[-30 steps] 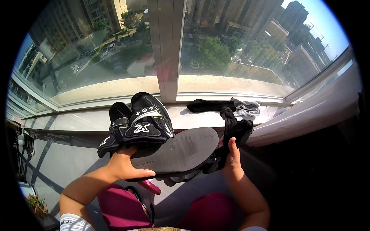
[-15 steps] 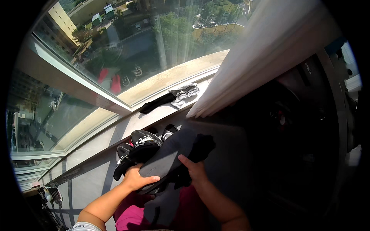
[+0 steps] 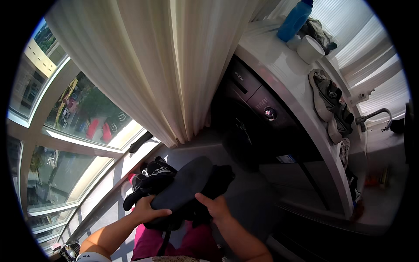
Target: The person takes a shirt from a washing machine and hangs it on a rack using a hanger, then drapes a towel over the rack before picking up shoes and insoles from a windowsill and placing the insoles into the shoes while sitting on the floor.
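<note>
Both of my hands hold a long, flat, dark grey thing (image 3: 185,181) with a rounded far end, shaped somewhat like a shoe sole. My left hand (image 3: 148,211) grips its near left end, thumb on top and fingers beneath. At its right edge, my right hand (image 3: 215,207) has the thumb on top and the other fingers mostly hidden. Black cloth (image 3: 219,179) sticks out along its right side, perhaps a sock; how it joins the grey thing I cannot tell. Black shoes with white markings (image 3: 158,169) are just beyond my left hand.
A black front-loading washing machine (image 3: 269,114) stands under a white counter (image 3: 286,72) on the right. The counter bears grey sneakers (image 3: 327,98), a blue bottle (image 3: 294,22) and a white bowl (image 3: 310,49). A pale curtain (image 3: 148,56) hangs ahead. A dark sock (image 3: 140,142) lies on the windowsill.
My view has turned right, bringing the curtain, washing machine and counter into sight. Both hands keep their hold on the grey thing, with little change in grip.
</note>
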The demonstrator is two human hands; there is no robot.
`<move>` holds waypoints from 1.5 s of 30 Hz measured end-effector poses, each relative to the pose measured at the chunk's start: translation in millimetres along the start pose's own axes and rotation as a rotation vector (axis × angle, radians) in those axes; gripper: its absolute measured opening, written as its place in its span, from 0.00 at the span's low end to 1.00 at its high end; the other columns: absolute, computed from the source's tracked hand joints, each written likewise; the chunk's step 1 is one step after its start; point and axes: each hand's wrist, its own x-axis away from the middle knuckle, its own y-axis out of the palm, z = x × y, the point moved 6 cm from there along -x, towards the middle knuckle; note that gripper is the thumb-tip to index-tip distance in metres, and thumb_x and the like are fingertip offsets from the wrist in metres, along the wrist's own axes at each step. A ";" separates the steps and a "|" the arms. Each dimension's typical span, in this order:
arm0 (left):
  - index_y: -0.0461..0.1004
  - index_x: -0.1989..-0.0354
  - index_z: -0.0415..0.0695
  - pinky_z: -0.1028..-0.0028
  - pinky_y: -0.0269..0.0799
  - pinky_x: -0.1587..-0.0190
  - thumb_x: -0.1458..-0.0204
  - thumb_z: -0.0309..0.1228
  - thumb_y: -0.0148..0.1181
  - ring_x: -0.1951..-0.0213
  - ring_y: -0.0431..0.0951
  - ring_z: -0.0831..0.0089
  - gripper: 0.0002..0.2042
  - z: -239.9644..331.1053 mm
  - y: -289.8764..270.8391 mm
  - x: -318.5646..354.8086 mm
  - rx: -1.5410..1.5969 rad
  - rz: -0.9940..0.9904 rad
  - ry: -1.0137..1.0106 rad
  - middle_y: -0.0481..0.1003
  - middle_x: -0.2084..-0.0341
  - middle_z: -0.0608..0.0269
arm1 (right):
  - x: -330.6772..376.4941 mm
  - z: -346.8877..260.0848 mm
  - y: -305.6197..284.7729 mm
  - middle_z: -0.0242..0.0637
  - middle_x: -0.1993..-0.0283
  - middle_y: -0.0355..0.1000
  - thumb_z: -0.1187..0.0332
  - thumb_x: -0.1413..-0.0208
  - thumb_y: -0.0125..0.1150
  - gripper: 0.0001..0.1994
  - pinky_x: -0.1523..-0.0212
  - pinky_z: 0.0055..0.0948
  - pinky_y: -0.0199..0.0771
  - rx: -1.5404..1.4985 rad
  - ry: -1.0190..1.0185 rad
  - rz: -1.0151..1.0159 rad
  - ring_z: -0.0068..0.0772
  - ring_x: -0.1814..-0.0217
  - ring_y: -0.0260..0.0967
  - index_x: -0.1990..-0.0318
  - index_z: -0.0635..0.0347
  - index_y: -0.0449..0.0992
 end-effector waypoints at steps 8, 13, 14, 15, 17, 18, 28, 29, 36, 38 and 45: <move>0.70 0.57 0.28 0.73 0.69 0.54 0.72 0.48 0.74 0.61 0.76 0.66 0.38 170.7 24.5 29.8 0.131 -0.018 0.307 0.75 0.65 0.49 | 88.2 -171.5 -33.0 0.35 0.52 0.67 0.69 0.56 0.70 0.27 0.50 0.28 0.67 -0.071 -0.372 -0.013 0.29 0.50 0.65 0.48 0.64 0.65; 0.69 0.56 0.27 0.73 0.68 0.54 0.72 0.44 0.75 0.60 0.75 0.68 0.38 263.7 20.4 42.8 0.246 -0.039 0.511 0.74 0.64 0.51 | 127.5 -251.2 -61.2 0.34 0.54 0.69 0.66 0.55 0.69 0.26 0.52 0.27 0.68 -0.223 -0.653 -0.080 0.27 0.53 0.67 0.49 0.63 0.66; 0.69 0.55 0.27 0.73 0.68 0.54 0.72 0.44 0.75 0.60 0.75 0.68 0.38 282.3 16.7 44.6 0.270 -0.036 0.556 0.74 0.64 0.51 | 133.1 -267.4 -65.2 0.33 0.55 0.69 0.66 0.55 0.69 0.26 0.53 0.27 0.68 -0.271 -0.681 -0.095 0.27 0.54 0.67 0.49 0.63 0.66; 0.68 0.54 0.27 0.73 0.68 0.54 0.71 0.43 0.74 0.60 0.75 0.68 0.38 303.2 13.5 47.7 0.318 -0.048 0.566 0.74 0.64 0.52 | 143.9 -289.2 -60.5 0.31 0.61 0.70 0.66 0.54 0.68 0.22 0.56 0.26 0.69 -0.296 -0.701 -0.140 0.26 0.59 0.68 0.52 0.62 0.68; 0.68 0.55 0.26 0.74 0.68 0.55 0.71 0.44 0.74 0.61 0.74 0.68 0.38 337.3 9.4 41.1 0.336 -0.027 0.637 0.74 0.64 0.52 | 152.5 -319.0 -69.9 0.33 0.68 0.68 0.65 0.52 0.66 0.21 0.61 0.28 0.69 -0.293 -0.708 0.002 0.28 0.64 0.67 0.53 0.62 0.66; 0.68 0.55 0.26 0.74 0.68 0.55 0.71 0.45 0.74 0.61 0.74 0.68 0.38 359.4 5.1 40.6 0.332 -0.018 0.658 0.74 0.65 0.51 | 153.9 -332.9 -73.8 0.34 0.71 0.67 0.64 0.51 0.65 0.21 0.64 0.29 0.69 -0.292 -0.709 0.072 0.29 0.67 0.66 0.53 0.62 0.66; 0.69 0.57 0.27 0.74 0.69 0.57 0.69 0.43 0.74 0.63 0.74 0.70 0.35 514.7 -17.6 -26.3 0.389 0.018 0.934 0.74 0.66 0.52 | 120.3 -492.5 -98.2 0.35 0.68 0.70 0.65 0.51 0.61 0.13 0.66 0.30 0.73 -0.371 -0.705 0.085 0.31 0.67 0.70 0.60 0.61 0.70; 0.69 0.57 0.27 0.74 0.69 0.57 0.69 0.43 0.74 0.63 0.74 0.70 0.35 529.1 -18.3 -33.7 0.406 0.005 0.933 0.74 0.66 0.52 | 120.3 -506.5 -99.9 0.36 0.67 0.70 0.68 0.52 0.59 0.12 0.64 0.32 0.73 -0.386 -0.679 0.054 0.32 0.66 0.71 0.60 0.62 0.70; 0.71 0.60 0.28 0.72 0.70 0.58 0.71 0.47 0.73 0.65 0.76 0.67 0.36 603.5 -26.8 -94.6 0.149 0.060 0.903 0.76 0.68 0.50 | 92.2 -572.7 -148.5 0.40 0.63 0.71 0.78 0.57 0.50 0.16 0.58 0.36 0.74 -0.303 -0.762 0.201 0.37 0.61 0.71 0.56 0.65 0.68; 0.73 0.62 0.29 0.71 0.70 0.59 0.73 0.50 0.73 0.66 0.77 0.64 0.36 620.2 -29.5 -101.7 -0.080 0.084 0.885 0.76 0.70 0.49 | 85.2 -586.2 -163.4 0.38 0.62 0.71 0.81 0.60 0.48 0.22 0.56 0.34 0.75 -0.297 -0.718 0.181 0.36 0.60 0.71 0.52 0.63 0.67; 0.76 0.68 0.33 0.68 0.72 0.63 0.75 0.55 0.70 0.69 0.77 0.56 0.34 659.3 -24.0 -115.1 -0.819 -0.058 0.856 0.76 0.75 0.48 | 72.4 -600.2 -180.3 0.39 0.66 0.70 0.78 0.60 0.48 0.18 0.63 0.33 0.76 -0.211 -0.634 0.166 0.36 0.66 0.72 0.57 0.66 0.68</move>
